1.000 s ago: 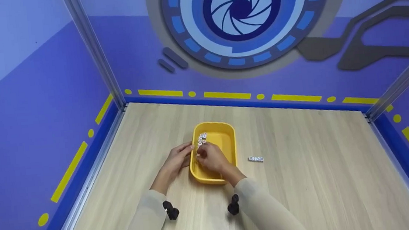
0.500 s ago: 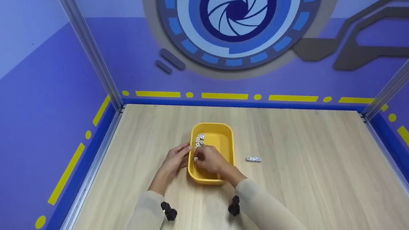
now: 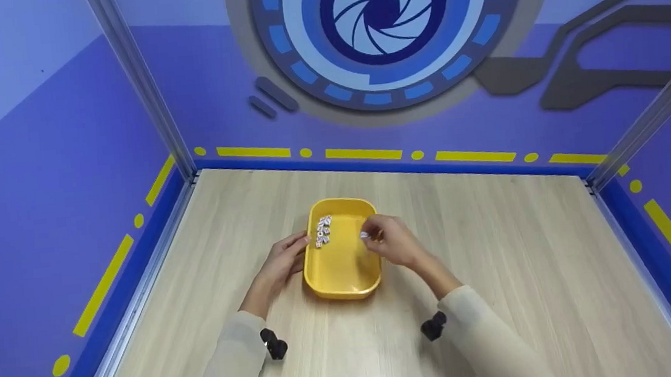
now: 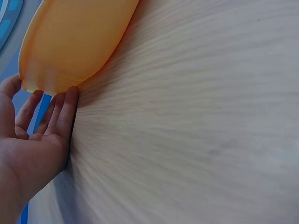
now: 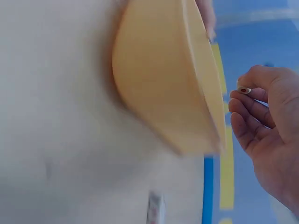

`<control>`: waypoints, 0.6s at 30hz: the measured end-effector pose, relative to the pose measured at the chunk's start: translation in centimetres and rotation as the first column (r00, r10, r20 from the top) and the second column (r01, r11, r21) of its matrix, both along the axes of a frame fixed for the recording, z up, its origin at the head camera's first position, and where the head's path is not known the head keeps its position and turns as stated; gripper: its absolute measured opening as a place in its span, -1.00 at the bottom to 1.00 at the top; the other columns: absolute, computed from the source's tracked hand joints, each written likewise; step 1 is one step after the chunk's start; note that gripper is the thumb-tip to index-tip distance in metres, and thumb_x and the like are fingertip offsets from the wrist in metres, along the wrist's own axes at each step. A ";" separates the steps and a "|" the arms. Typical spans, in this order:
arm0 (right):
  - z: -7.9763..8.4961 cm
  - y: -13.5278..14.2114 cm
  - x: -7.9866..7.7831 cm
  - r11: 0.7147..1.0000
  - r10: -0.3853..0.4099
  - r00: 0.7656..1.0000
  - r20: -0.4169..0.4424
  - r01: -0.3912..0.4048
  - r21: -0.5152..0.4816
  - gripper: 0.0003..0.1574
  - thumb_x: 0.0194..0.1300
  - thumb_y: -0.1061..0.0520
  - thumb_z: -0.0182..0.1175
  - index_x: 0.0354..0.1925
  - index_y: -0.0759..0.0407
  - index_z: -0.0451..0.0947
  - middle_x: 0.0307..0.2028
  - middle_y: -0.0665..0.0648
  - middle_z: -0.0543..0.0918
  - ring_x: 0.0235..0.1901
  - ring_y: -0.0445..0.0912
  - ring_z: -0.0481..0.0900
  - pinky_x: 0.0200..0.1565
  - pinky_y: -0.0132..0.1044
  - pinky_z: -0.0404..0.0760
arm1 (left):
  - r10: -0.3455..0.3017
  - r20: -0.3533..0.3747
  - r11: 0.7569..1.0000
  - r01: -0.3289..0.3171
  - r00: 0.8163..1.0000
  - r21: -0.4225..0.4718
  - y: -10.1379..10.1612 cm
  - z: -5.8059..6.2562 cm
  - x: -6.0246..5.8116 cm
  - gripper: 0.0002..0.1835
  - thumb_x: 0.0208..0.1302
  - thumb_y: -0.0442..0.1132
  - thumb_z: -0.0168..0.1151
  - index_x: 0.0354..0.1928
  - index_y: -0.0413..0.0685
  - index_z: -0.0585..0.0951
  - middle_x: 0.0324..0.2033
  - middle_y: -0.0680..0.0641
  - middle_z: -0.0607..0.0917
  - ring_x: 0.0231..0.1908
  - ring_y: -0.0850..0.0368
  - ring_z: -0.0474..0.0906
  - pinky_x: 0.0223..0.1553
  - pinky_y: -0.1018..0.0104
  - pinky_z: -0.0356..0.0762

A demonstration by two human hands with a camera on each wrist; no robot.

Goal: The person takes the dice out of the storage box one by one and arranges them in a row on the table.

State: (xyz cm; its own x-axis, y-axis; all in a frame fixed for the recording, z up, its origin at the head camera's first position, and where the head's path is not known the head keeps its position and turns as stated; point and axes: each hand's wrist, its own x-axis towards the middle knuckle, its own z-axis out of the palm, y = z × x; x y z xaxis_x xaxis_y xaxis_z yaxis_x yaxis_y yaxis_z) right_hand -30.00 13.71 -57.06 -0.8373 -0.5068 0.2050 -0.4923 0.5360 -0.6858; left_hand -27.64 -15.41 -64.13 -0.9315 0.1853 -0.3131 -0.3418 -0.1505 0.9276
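Note:
A yellow plastic bin (image 3: 348, 269) stands on the table, with several white dice (image 3: 322, 229) clustered along its left inner side. My left hand (image 3: 280, 262) rests against the bin's left outer wall, fingertips on the wall and thumb at the rim. Over the bin's right rim, my right hand (image 3: 396, 243) pinches one white die (image 5: 243, 89) between thumb and fingertips; a red pip shows on it. A short row of dice (image 5: 155, 207) lies on the table right of the bin, blurred in the right wrist view and hidden behind the right hand in the head view.
The wooden tabletop (image 3: 497, 229) is enclosed by blue-purple panels (image 3: 230, 100) at the back and sides, with metal posts (image 3: 144, 84) at the corners. A small black device (image 3: 434, 325) sits at each wrist.
My right hand has lifted out of the bin and moved right with a die between its fingertips. The left hand stays at the bin's left wall.

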 end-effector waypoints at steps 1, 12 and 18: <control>-0.1 1.1 -0.1 1.000 -0.008 1.000 -0.006 0.008 -0.013 -0.90 0.23 0.23 0.31 -0.24 0.15 0.61 -0.36 -0.02 0.63 -0.34 -0.14 0.59 -0.29 -0.28 0.65 | 0.000 -0.003 1.000 0.000 1.000 0.001 0.0 0.1 0.0 -0.43 0.45 0.04 0.15 0.42 0.06 0.39 0.26 -0.14 0.55 0.15 -0.03 0.59 0.09 0.13 0.60; -3.4 11.9 0.7 0.984 -0.174 0.985 0.017 0.174 0.031 -0.86 0.20 0.33 0.33 -0.23 0.24 0.61 -0.30 0.10 0.63 -0.27 -0.05 0.60 -0.21 -0.16 0.64 | 0.014 0.005 1.000 -0.014 1.000 -0.027 -0.1 0.3 0.1 -0.42 0.41 0.08 0.18 0.40 0.11 0.41 0.24 -0.11 0.57 0.15 0.01 0.59 0.04 0.19 0.63; -5.5 14.0 1.6 0.968 -0.238 0.970 0.039 0.234 0.093 -0.82 0.16 0.34 0.37 -0.23 0.21 0.64 -0.30 0.09 0.62 -0.28 -0.07 0.57 -0.26 -0.24 0.59 | 0.012 0.009 1.000 -0.012 1.000 -0.015 0.0 0.4 0.1 -0.43 0.42 0.07 0.17 0.41 0.10 0.41 0.25 -0.11 0.56 0.17 0.00 0.58 0.05 0.18 0.62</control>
State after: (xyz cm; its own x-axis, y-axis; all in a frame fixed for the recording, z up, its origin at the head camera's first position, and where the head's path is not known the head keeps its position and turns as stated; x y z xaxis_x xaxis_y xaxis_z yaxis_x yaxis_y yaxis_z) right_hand -28.37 27.74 -62.54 -0.9433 -0.3078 0.1241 -0.3114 0.6914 -0.6519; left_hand -27.51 -15.46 -63.78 -0.9308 0.1698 -0.3238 -0.3482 -0.1410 0.9268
